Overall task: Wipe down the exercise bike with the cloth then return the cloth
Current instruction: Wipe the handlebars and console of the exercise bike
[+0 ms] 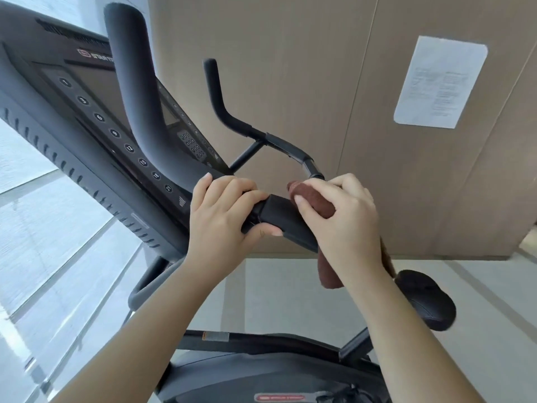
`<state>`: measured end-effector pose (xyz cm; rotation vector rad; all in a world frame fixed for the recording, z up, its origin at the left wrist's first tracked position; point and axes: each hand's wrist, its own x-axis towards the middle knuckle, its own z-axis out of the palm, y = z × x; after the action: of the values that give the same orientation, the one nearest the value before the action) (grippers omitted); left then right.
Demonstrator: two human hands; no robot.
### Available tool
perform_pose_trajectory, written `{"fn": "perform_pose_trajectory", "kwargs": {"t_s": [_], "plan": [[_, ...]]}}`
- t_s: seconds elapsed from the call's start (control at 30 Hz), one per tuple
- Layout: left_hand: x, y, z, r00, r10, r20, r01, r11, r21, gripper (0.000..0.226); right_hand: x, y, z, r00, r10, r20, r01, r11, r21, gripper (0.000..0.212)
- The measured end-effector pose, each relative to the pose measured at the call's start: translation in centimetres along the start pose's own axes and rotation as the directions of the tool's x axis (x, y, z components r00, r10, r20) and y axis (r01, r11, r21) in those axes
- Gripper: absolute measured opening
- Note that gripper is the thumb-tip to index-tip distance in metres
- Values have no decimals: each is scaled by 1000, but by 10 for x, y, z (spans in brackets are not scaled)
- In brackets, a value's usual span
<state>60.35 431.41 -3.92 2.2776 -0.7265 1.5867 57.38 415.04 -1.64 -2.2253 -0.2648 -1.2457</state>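
Observation:
The black exercise bike's handlebar (229, 117) runs across the middle of the view, with its flat centre block (283, 216) between my hands. My left hand (223, 212) grips the bar just left of that block, fingers curled over the top and thumb underneath. My right hand (341, 216) holds a brown cloth (312, 200) wrapped around the bar on the right side of the block. The cloth's loose end hangs down below my right wrist. The bike's body (261, 373) with a red logo sits at the bottom.
A treadmill console (96, 117) with numbered buttons fills the left side, close to the handlebar. A beige panelled wall (305, 68) with a white paper notice (438, 82) stands behind. A black padded part (427, 301) of the bike shows at lower right above the grey floor.

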Motion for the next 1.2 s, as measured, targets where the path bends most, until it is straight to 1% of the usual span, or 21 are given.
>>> {"fn": "perform_pose_trajectory", "kwargs": {"t_s": [0.07,0.13,0.17,0.3,0.33,0.4,0.5,0.57,0.63,0.7,0.8,0.87,1.03,1.2], "plan": [[-1,0,1,1000,-12,-8,12,1000,-21,51,-1,-13,8,999,30,-45,-33,997,-73,20],[-1,-1,2,999,-23,-23,21,999,-50,51,0,-21,14,996,68,-50,-75,984,-163,21],[-1,-1,2,999,-25,-28,23,998,-63,51,-1,-21,15,996,80,-46,-88,980,-180,21],[-1,-1,1,999,-22,-44,18,995,-98,52,-11,-8,1,997,73,-40,-77,991,-112,19],[-2,-1,1,999,-22,-43,17,995,-102,52,-15,-5,-1,995,74,-62,-80,992,-95,19],[-2,-2,1,999,-27,-37,23,994,-109,53,-22,-8,1,985,81,-153,-95,992,-82,18],[-1,-2,2,999,-40,-35,35,992,-124,53,-28,-22,17,949,111,-296,-152,981,-120,16],[-2,-3,4,999,-39,-38,33,991,-133,54,-31,-27,24,928,105,-358,-167,975,-144,16],[-3,-3,5,998,-49,-43,43,990,-136,53,-34,-27,28,915,63,-399,-141,976,-168,16],[-3,-2,4,997,-65,-43,58,988,-140,53,-34,-23,28,908,-9,-419,-89,973,-213,16],[-4,0,0,998,-61,-10,59,991,-122,54,-34,-11,23,910,-127,-394,38,973,-226,16],[-5,1,-2,998,-58,16,60,993,-99,57,-33,-2,17,918,-173,-357,113,977,-184,19],[-8,13,-7,992,-83,91,86,996,-23,71,-30,16,7,945,-213,-247,204,977,-60,21],[-5,25,-10,984,-96,147,90,995,41,81,-27,44,-4,951,-253,-178,272,958,94,23]]}}
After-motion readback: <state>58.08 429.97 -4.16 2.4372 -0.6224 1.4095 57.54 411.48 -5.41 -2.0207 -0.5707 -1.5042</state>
